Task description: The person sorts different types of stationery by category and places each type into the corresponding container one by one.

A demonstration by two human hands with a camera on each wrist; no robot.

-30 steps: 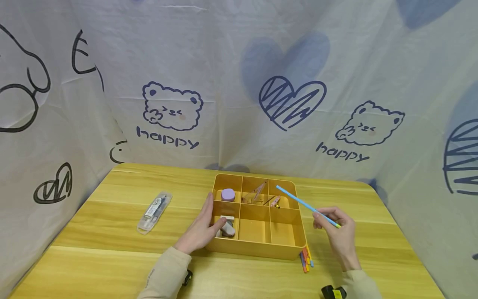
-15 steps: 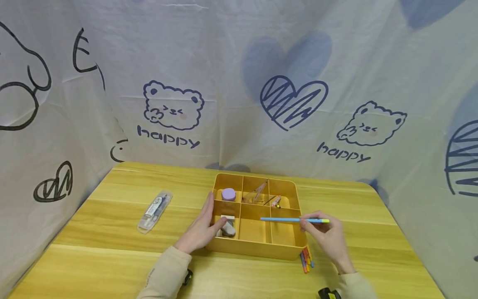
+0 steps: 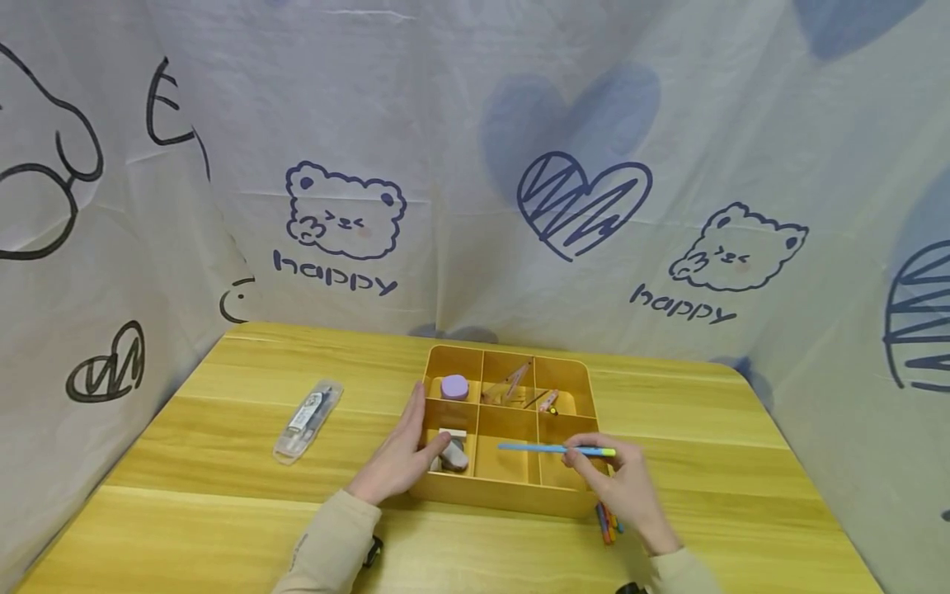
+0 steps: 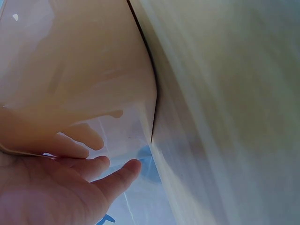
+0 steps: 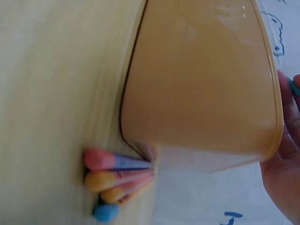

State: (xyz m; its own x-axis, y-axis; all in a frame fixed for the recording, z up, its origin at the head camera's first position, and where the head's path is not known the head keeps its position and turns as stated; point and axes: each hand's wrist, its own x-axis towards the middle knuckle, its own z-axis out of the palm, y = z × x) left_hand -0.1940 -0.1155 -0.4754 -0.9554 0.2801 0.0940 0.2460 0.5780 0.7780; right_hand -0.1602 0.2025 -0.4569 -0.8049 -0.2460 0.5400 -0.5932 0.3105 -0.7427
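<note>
Pinching a blue pen (image 3: 540, 448), the right hand (image 3: 623, 487) faces "happy" lettering (image 3: 336, 275), left hand (image 3: 395, 459) outstretched against a box (image 3: 512, 495).

Soft, fairly even light fills the head view, leaving a pale sheen on the front of the table (image 3: 460, 553) and gentle shading in the folds of the cloth (image 3: 460, 247), which looks stretched toward the edges. The left wrist view is muted and hazy; the glossy box (image 4: 79, 56) mirrors the fingers (image 4: 124, 176), and the table's grain smears. In the right wrist view the pens (image 5: 105, 180) blur (their ends lack crisp outlines), while tiny white glints dot the box.
</note>
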